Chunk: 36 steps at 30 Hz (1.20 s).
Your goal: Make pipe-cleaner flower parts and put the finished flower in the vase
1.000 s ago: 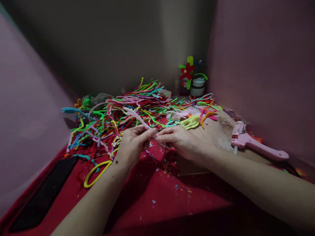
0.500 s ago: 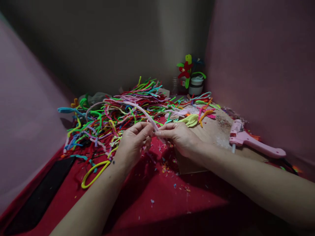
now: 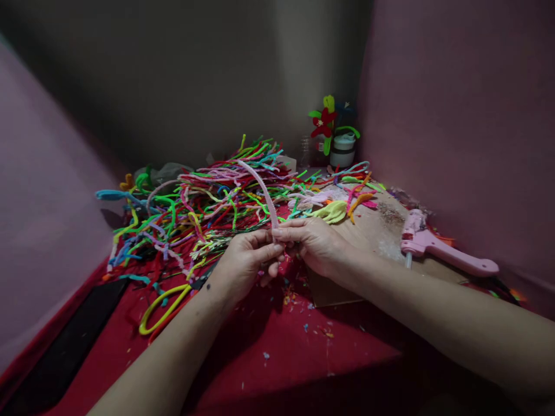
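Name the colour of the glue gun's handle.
Pink; the glue gun's handle shows in the head view, the only one.

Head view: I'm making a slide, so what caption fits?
Left hand and right hand pinch a pale pink fuzzy strip above a red cloth, a pink glue gun at right.

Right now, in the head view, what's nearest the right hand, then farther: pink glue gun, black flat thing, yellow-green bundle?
1. Yellow-green bundle: just beyond the right hand.
2. Pink glue gun: off to the right.
3. Black flat thing: far left.
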Tool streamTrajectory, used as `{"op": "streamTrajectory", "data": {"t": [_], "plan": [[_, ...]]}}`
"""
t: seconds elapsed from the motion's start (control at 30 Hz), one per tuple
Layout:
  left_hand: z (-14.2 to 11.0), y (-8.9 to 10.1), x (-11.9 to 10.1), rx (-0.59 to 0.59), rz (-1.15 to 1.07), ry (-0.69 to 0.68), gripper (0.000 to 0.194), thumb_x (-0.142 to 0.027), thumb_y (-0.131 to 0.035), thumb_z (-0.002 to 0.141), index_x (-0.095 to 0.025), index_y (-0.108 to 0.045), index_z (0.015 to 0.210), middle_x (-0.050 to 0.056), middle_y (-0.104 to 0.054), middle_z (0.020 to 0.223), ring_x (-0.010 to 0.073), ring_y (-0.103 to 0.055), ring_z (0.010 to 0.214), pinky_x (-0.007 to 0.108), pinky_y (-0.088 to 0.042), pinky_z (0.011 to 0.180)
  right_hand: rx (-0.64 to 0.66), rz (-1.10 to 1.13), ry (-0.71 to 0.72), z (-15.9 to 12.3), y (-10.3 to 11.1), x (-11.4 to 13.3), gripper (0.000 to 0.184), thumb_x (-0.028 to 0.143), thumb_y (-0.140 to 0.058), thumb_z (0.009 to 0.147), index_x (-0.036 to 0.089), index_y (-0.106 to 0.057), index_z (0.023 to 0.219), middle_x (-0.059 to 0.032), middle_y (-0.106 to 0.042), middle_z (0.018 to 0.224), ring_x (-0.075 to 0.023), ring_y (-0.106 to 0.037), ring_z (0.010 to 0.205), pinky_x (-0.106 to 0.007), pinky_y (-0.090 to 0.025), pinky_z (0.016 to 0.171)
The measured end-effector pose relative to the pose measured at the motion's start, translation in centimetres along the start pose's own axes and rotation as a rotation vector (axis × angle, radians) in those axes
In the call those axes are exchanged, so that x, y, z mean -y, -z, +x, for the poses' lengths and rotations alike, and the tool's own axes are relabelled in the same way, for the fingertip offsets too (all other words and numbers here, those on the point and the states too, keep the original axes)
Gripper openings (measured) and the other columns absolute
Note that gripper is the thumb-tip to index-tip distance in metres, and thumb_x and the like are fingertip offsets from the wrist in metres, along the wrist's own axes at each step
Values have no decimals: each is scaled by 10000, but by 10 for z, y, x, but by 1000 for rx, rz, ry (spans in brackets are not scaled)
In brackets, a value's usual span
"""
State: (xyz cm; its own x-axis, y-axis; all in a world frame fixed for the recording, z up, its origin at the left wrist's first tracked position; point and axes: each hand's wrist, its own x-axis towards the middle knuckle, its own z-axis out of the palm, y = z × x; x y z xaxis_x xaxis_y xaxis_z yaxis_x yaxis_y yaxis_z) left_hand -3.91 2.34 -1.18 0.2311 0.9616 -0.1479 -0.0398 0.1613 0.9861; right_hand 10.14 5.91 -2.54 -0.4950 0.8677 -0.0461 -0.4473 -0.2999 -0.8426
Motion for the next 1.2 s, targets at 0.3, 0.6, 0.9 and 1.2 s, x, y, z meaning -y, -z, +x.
{"op": "streamTrajectory", "data": {"t": [0.3,0.6,0.9,1.2], "plan": [[-2,5,-2,29,156,17,148,-243,-656,727,-130,-599,803,-34,-547,478,68,-435,363,174,-383,322,-17,-37,-24,0,-1,1,228,227,-795,513,121,-621,617,6,-593,552,-80,-503,472,-236,-346,495],[-4,10,-12,-140,185,-212,160,-291,-655,758,-155,-615,833,-41,-557,570,56,-462,462,172,-380,439,-35,-259,46,-7,-3,6,104,197,-704,586,125,-632,565,34,-518,477,-63,-379,445,-247,-251,479],[-6,2,-14,-314,335,-230,145,-244,-641,739,-141,-601,645,-41,-511,472,66,-421,407,196,-313,403,-48,-329,-21,-10,-9,1,115,144,-661,624,133,-609,521,31,-524,473,-69,-415,448,-241,-292,486],[-6,10,-5,-256,940,-784,109,-191,-537,829,-177,-637,787,25,-629,777,125,-579,705,240,-459,634,0,-312,1,-5,-3,1,168,101,-595,615,130,-561,453,26,-487,399,-68,-372,391,-248,-240,447]]}}
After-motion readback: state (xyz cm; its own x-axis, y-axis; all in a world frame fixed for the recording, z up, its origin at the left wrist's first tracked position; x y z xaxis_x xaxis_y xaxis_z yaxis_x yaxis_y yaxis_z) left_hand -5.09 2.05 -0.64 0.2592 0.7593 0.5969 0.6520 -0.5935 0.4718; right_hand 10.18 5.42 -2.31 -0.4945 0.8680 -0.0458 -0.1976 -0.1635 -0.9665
